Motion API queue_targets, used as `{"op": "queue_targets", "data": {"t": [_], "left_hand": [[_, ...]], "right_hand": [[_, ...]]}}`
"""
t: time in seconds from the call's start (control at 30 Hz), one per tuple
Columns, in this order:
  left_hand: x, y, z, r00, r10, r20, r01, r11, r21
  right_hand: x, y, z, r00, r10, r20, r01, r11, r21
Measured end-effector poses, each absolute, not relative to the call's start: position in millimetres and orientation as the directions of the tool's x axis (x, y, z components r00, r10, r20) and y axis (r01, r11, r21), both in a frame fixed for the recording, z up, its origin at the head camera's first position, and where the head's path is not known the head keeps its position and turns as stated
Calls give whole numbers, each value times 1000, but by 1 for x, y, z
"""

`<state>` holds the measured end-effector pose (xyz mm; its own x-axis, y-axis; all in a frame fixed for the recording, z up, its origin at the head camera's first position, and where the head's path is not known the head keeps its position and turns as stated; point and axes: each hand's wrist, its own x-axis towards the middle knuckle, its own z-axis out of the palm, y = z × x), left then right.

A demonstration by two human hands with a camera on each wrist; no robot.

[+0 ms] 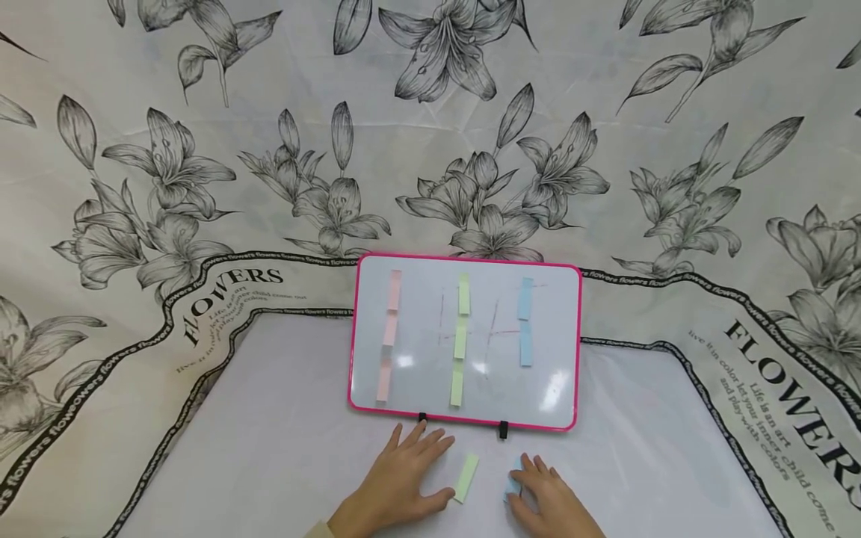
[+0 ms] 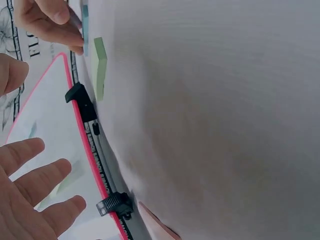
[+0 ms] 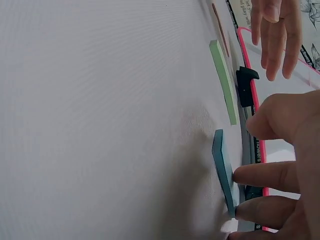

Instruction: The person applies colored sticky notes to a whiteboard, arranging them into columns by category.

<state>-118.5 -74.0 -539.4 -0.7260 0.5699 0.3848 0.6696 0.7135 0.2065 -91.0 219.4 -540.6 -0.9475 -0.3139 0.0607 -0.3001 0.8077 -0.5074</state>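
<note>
A blue sticky-note pad point(image 3: 221, 167) lies on the white table, and fingertips of my right hand point(image 1: 553, 499) touch its side; the thumb stands apart from it. My left hand point(image 1: 402, 482) is spread over the table, its thumb close to a green sticky-note pad point(image 1: 466, 478). A pink pad point(image 2: 157, 225) shows in the left wrist view; in the head view my left hand hides it. Behind both hands leans a pink-framed whiteboard point(image 1: 420, 299) bearing a column of pink notes point(image 1: 390, 329), one of green notes point(image 1: 460, 340) and two blue notes point(image 1: 525, 344).
Two black clips point(image 1: 503, 430) grip the whiteboard's lower edge. Faint red marker lines point(image 1: 496, 329) cross the board. A flower-printed cloth point(image 1: 323, 149) hangs behind and around the white tabletop point(image 1: 255, 418).
</note>
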Motion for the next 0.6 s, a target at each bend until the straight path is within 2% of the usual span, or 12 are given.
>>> {"op": "queue_targets", "data": {"t": [0.13, 0.27, 0.6], "left_hand": [[-119, -70, -538, -722, 580, 378, 675, 710, 201], [-118, -70, -538, -717, 588, 375, 681, 706, 196], [-120, -68, -539, -716, 590, 373, 686, 695, 218]], "right_hand": [[-94, 214, -539, -966, -243, -84, -171, 853, -493], [-95, 212, -540, -967, -231, -112, -148, 859, -490], [-90, 219, -542, -939, -327, 109, -336, 792, -510]]}}
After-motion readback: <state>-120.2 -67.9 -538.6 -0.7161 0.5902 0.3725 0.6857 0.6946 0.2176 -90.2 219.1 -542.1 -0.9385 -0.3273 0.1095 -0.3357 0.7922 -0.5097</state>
